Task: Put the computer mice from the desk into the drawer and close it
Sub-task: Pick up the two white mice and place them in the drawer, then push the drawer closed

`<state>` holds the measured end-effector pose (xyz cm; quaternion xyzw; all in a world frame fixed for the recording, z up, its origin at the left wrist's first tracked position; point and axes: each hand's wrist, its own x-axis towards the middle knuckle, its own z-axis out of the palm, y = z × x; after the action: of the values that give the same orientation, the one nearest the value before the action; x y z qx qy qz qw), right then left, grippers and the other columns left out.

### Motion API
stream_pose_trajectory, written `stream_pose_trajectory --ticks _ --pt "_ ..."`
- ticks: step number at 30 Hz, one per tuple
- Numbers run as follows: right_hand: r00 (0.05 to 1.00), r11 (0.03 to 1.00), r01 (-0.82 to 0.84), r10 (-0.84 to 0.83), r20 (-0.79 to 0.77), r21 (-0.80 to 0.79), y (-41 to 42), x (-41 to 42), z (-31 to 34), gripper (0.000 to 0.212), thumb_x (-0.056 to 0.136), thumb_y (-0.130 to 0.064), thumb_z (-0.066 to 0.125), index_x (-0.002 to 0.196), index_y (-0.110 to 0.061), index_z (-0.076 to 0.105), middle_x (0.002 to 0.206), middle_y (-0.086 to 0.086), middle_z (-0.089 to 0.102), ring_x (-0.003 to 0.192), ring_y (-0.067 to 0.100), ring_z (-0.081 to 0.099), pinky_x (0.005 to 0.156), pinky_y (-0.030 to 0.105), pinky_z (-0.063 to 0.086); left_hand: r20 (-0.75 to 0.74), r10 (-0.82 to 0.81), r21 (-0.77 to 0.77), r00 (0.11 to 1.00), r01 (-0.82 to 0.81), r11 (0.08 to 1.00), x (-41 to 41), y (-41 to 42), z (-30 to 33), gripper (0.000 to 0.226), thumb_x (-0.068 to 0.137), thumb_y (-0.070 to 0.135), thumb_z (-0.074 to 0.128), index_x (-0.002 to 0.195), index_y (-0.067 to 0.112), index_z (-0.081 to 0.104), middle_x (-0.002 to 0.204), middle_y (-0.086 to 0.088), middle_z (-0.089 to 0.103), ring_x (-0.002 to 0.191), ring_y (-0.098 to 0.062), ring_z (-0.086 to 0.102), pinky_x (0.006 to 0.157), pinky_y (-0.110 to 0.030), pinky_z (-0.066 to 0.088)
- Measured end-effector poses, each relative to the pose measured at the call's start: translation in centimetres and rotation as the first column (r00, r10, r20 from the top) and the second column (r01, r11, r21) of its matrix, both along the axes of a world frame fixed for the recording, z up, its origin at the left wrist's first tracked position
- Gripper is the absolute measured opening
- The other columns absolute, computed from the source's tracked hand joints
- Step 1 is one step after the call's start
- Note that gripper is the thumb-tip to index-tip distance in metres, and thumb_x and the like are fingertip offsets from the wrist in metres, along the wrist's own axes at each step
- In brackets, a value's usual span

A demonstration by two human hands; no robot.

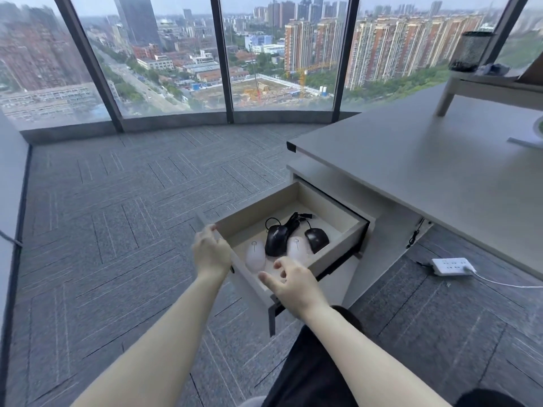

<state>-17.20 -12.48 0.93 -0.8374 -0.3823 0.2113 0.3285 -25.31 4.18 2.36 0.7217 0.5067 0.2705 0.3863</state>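
The beige drawer (329, 212) under the grey desk (426, 171) stands pulled out. Inside lie two white mice (255, 255) (297, 247) and two black wired mice (276, 239) (317, 239) with their cables bunched at the back. My left hand (210, 249) rests on the drawer's front left corner, fingers curled over the front panel's edge. My right hand (289, 284) hovers over the drawer's front right edge with fingers spread and nothing in it.
A white power strip (451, 266) with a white cable lies on the carpet under the desk. On the desk stand a raised shelf (482, 89) with a black mesh pen cup (473, 51). Floor-to-ceiling windows are ahead; grey carpet spreads left.
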Motion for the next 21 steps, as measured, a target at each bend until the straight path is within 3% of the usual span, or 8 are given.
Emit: stream_pose_trajectory --ticks 3,6,7,10,12,17,21 --pt "1.000 1.000 -0.006 0.007 -0.023 0.022 -1.4 -1.9 -1.4 0.079 0.074 -0.076 0.056 0.129 -0.019 0.051 0.126 0.001 0.053 0.108 0.018 0.058 0.092 0.039 0.052 -0.005 0.016 -0.209 1.000 -0.016 0.978 -1.5 -1.1 -1.7 0.049 0.090 0.004 0.037 0.139 0.008 0.044 0.144 -0.017 0.047 0.124 -0.034 0.049 0.100 -0.044 0.041" --pt "1.000 1.000 -0.009 0.009 -0.018 -0.009 -2.1 -2.9 -2.6 0.077 0.071 -0.069 0.065 0.130 -0.023 0.048 0.125 0.000 0.050 0.109 0.018 0.057 0.093 0.040 0.053 0.116 -0.024 -0.364 0.993 0.065 0.929 -1.7 -2.2 -2.8 0.035 0.086 -0.003 0.037 0.110 0.009 0.059 0.119 -0.024 0.063 0.081 -0.026 0.054 0.075 -0.037 0.046" --pt "1.000 1.000 -0.003 0.003 0.001 -0.019 -2.3 -3.0 -2.9 0.071 0.073 -0.063 0.067 0.128 -0.023 0.048 0.124 0.000 0.050 0.108 0.019 0.058 0.092 0.040 0.053 0.152 -0.031 -0.402 0.988 0.091 0.911 -1.6 -2.6 -3.1 0.035 0.086 -0.004 0.037 0.107 0.011 0.061 0.109 -0.018 0.065 0.080 -0.025 0.054 0.075 -0.038 0.047" --pt "0.998 0.999 0.047 -0.047 0.033 -0.014 -2.4 -2.7 -3.5 0.056 0.076 -0.054 0.067 0.119 -0.022 0.050 0.114 0.001 0.053 0.098 0.020 0.060 0.084 0.040 0.055 0.194 -0.029 -0.454 0.981 0.116 0.884 -1.2 -2.8 -3.9 0.036 0.077 0.001 0.042 0.088 0.025 0.066 0.092 -0.002 0.065 0.099 -0.032 0.060 0.093 -0.048 0.051" --pt "0.997 0.998 0.068 -0.067 0.041 -0.018 -2.4 -2.3 -3.5 0.049 0.078 -0.049 0.067 0.115 -0.023 0.050 0.110 0.000 0.054 0.092 0.020 0.060 0.080 0.038 0.055 0.215 -0.027 -0.466 0.976 0.127 0.875 -0.6 -2.5 -4.3 0.034 0.071 0.004 0.043 0.085 0.024 0.067 0.094 -0.006 0.068 0.099 -0.033 0.063 0.093 -0.050 0.053" --pt "0.986 0.986 0.164 -0.164 0.035 -0.015 -2.9 0.0 -3.5 0.041 0.079 -0.043 0.066 0.110 -0.023 0.049 0.106 -0.001 0.055 0.090 0.021 0.059 0.075 0.038 0.055 0.294 -0.047 -0.495 0.955 0.194 0.847 2.7 -2.5 -4.4 0.039 0.083 -0.006 0.042 0.102 0.018 0.066 0.104 -0.012 0.067 0.095 -0.029 0.064 0.087 -0.041 0.057" --pt "0.969 0.969 0.245 -0.245 0.020 -0.029 -3.5 3.5 -3.2 0.039 0.079 -0.042 0.066 0.107 -0.021 0.048 0.102 0.001 0.054 0.086 0.022 0.058 0.073 0.038 0.054 0.265 -0.102 -0.502 0.959 0.227 0.835 6.6 -2.9 -4.5 0.039 0.081 -0.003 0.042 0.090 0.026 0.065 0.104 -0.009 0.067 0.105 -0.034 0.064 0.091 -0.048 0.056"
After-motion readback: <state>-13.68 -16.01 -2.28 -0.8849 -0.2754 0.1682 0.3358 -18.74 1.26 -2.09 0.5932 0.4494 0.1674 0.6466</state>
